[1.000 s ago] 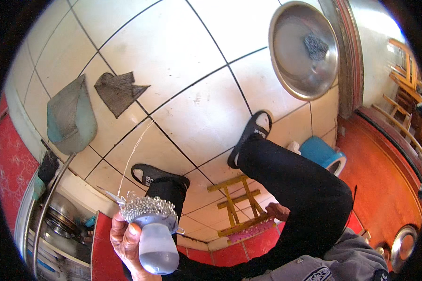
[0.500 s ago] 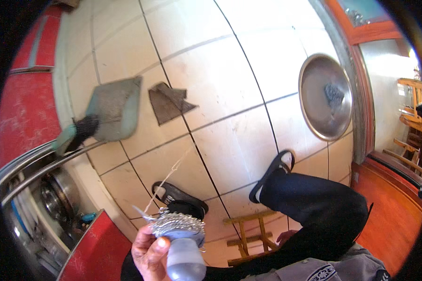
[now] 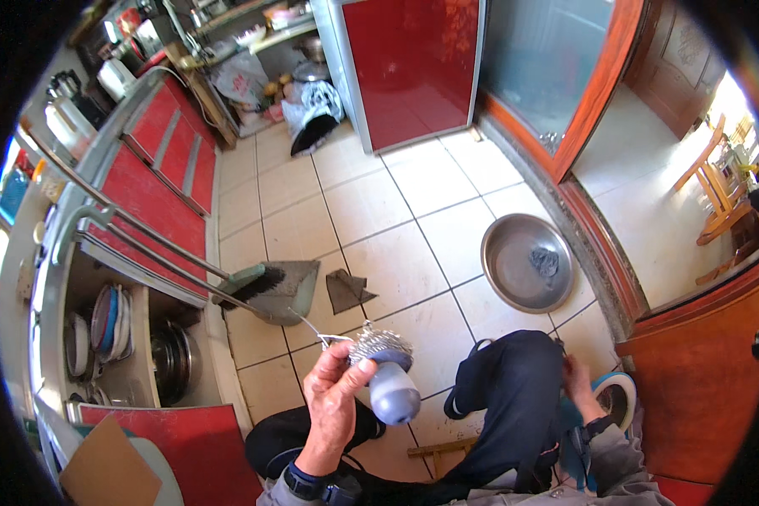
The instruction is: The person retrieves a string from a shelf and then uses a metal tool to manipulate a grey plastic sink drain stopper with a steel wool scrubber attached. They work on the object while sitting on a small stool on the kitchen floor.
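My left hand [image 3: 333, 396] is closed around a pot scrubber, fingers and thumb pinching it near its head. The scrubber has a tangle of steel wool [image 3: 378, 346] on top and a rounded grey, partly see-through plastic handle [image 3: 394, 395] below. A thin pale string or strip sticks out beside the steel wool. Down by my right knee is my right hand [image 3: 578, 381]; its fingers are partly hidden and too unclear to read. Close to that wrist stands a round white and blue thing [image 3: 617, 398], cut off by my arm.
A steel basin [image 3: 514, 287] with a dark scouring pad [image 3: 544, 261] sits on the tiles at right. Ahead lie a dustpan [image 3: 282, 291] and a grey cloth [image 3: 347, 291]. An open cupboard [image 3: 135, 371] with dishes is at left. A red fridge [image 3: 417, 76] stands at the back.
The view has tilted up, bringing the fridge and counter into sight. My left hand still holds the scrubber, now higher in view. My right hand shows more fully, at the right of my knee.
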